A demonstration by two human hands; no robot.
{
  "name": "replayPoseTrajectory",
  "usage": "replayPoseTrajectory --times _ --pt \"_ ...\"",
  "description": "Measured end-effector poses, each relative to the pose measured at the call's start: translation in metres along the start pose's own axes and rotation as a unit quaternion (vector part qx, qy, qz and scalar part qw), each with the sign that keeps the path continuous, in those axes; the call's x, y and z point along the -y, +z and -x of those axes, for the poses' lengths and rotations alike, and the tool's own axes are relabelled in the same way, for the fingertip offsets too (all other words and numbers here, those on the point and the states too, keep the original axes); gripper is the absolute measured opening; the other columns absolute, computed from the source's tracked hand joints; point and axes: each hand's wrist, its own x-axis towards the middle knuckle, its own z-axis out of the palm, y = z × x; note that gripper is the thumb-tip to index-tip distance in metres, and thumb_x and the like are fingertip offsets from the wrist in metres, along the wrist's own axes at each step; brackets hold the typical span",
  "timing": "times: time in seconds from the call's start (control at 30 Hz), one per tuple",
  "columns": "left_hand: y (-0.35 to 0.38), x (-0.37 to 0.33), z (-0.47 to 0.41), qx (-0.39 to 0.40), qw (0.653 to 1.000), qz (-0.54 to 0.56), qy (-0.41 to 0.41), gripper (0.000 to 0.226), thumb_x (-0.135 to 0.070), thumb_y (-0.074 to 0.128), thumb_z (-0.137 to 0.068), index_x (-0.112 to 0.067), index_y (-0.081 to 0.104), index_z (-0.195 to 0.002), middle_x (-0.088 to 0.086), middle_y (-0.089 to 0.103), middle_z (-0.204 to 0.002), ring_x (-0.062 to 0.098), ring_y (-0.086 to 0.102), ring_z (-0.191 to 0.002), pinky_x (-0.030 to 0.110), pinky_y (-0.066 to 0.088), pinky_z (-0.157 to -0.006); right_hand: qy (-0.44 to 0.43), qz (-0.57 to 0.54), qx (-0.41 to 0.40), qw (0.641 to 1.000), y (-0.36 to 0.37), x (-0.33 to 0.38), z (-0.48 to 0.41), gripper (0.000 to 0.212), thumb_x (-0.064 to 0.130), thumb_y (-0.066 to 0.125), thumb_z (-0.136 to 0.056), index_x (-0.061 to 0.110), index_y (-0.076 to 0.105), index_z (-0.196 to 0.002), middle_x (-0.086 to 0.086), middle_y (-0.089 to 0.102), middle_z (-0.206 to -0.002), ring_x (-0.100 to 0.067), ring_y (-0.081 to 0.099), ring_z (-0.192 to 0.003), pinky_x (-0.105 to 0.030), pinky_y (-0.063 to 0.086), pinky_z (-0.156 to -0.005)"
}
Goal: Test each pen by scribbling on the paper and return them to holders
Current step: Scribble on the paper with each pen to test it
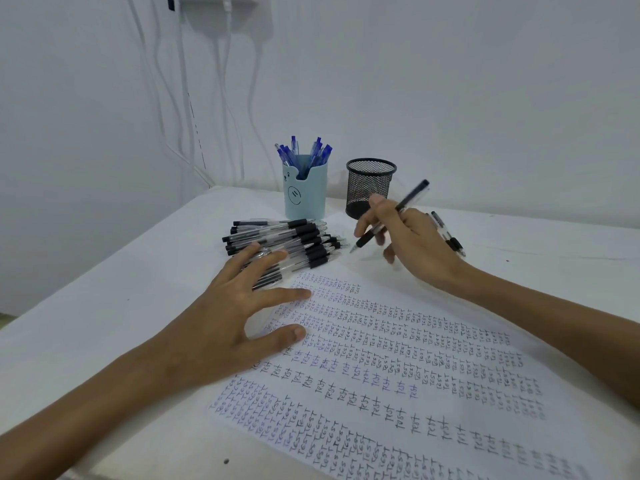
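Head view, single entry.

1. Table [104,323]: white top, set against a white wall [450,81].
2. Paper [433,358]: one white sheet lying flat on the near right part of the table, turned at a slant. It is covered in rows of the handwritten word "test", most in black ink and some in blue or purple.
3. Left hand [221,323]: palm down, grip spread with the fingers straight and fanned apart. The outer fingertips rest on the near end of the pen pile; the forefinger and thumb lie on the left edge of the paper. It holds nothing.
4. Pile of black pens [294,240]: clear barrels with black rubber sleeves and black caps, stacked roughly parallel on the table just beyond the far left corner of the paper, tips pointing right.
5. Right hand [412,237]: raised above the table past the far edge of the paper, grip pinching the held pen between thumb and fingers.
6. Held pen [414,194]: black, tilted, its cap end up and to the right, its tip down and to the left, clear of the sheet.
7. Blue holder [304,192]: pale blue cup with a drawn face, upright behind the pile, filled with blue pens [304,154] standing on end.
8. Mesh holder [369,188]: black wire cup, upright just right of the blue one.
9. Lone pen [450,237]: black, lying on the table just beside the right hand, on its right.
10. Cables [180,98]: white, hanging down the wall at the left.
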Motion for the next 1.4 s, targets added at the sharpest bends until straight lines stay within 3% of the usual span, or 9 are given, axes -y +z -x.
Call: replayPoseTrajectory --times 0.07,0.17,0.27,0.33,0.5,0.6,0.8,1.1,1.4 --pt "0.000 0.000 0.000 -0.001 1.000 0.000 0.001 0.054 -0.084 0.044 -0.089 -0.062 0.051 -0.138 -0.022 0.020 -0.167 0.005 -0.005 -0.158 0.045 0.025 -0.125 0.039 -0.031 0.007 0.999 0.001 -0.004 0.003 0.063 0.054 0.037 -0.106 0.009 0.077 -0.089 -0.013 0.058 -0.065 -0.021 0.053 -0.053 -0.027 0.039 -0.042" --pt "0.000 0.000 0.000 0.003 1.000 -0.002 0.000 0.055 -0.083 0.044 -0.089 -0.062 0.052 -0.138 -0.023 0.020 -0.167 0.004 -0.006 -0.158 0.042 0.024 -0.124 0.088 -0.095 0.046 0.990 0.002 -0.010 0.009 0.057 0.050 0.045 -0.104 0.002 0.075 -0.099 -0.019 0.074 -0.079 -0.033 0.069 -0.064 -0.028 0.045 -0.045" --pt "-0.001 -0.001 0.000 0.004 1.000 -0.004 -0.002 0.055 -0.084 0.044 -0.089 -0.062 0.051 -0.138 -0.022 0.020 -0.167 0.004 -0.006 -0.158 0.043 0.024 -0.124 0.088 -0.071 0.070 0.991 0.003 -0.013 0.014 0.025 0.026 0.065 -0.100 0.002 0.073 -0.097 -0.014 0.074 -0.081 -0.026 0.065 -0.064 -0.026 0.044 -0.047" --pt "-0.001 -0.001 0.000 0.004 1.000 -0.005 -0.002 0.055 -0.084 0.044 -0.089 -0.062 0.051 -0.138 -0.022 0.020 -0.168 0.004 -0.006 -0.158 0.044 0.025 -0.124 0.097 -0.059 0.075 0.991 0.003 -0.013 0.016 0.014 0.012 0.066 -0.098 0.000 0.069 -0.092 -0.013 0.070 -0.074 -0.021 0.058 -0.058 -0.026 0.043 -0.049" --pt "-0.001 -0.002 0.000 0.006 1.000 -0.004 -0.002 0.054 -0.083 0.044 -0.089 -0.063 0.051 -0.138 -0.022 0.020 -0.168 0.004 -0.006 -0.158 0.042 0.022 -0.124 0.101 -0.056 0.133 0.984 -0.004 -0.005 0.020 0.009 0.000 0.059 -0.096 -0.004 0.066 -0.093 -0.022 0.071 -0.077 -0.021 0.057 -0.056 -0.022 0.040 -0.045" --pt "-0.001 -0.002 0.000 0.004 1.000 -0.002 -0.002 0.054 -0.083 0.044 -0.089 -0.063 0.051 -0.138 -0.022 0.019 -0.168 0.004 -0.006 -0.158 0.042 0.023 -0.124 0.084 -0.010 0.134 0.987 -0.006 -0.005 0.021 0.008 0.001 0.064 -0.093 0.001 0.069 -0.086 -0.018 0.071 -0.073 -0.017 0.058 -0.057 -0.024 0.049 -0.055" --pt "-0.001 0.000 0.000 0.003 1.000 -0.008 0.003 0.054 -0.083 0.044 -0.090 -0.061 0.052 -0.139 -0.021 0.021 -0.167 0.005 -0.005 -0.158 0.042 0.024 -0.125 0.031 0.022 0.134 0.990 -0.004 -0.008 0.025 0.011 0.000 0.067 -0.088 0.003 0.069 -0.078 -0.003 0.062 -0.056 -0.010 0.050 -0.049 -0.026 0.044 -0.057" --pt "-0.001 0.000 -0.001 0.004 1.000 -0.006 -0.002 0.054 -0.083 0.044 -0.089 -0.063 0.051 -0.139 -0.021 0.021 -0.167 0.005 -0.006 -0.158 0.043 0.025 -0.124 0.021 -0.005 0.143 0.989 -0.004 -0.012 0.023 0.017 -0.004 0.066 -0.090 0.004 0.069 -0.076 -0.023 0.065 -0.066 -0.029 0.055 -0.061 -0.040 0.047 -0.064" --pt "0.000 0.001 0.000 0.008 1.000 -0.013 -0.002 0.054 -0.083 0.043 -0.090 -0.062 0.051 -0.139 -0.023 0.020 -0.167 0.006 -0.006 -0.158 0.043 0.023 -0.125 0.018 0.011 0.144 0.989 -0.004 -0.012 0.023 0.011 -0.004 0.066 -0.089 -0.003 0.066 -0.078 -0.020 0.063 -0.061 -0.019 0.050 -0.052 -0.023 0.043 -0.055"
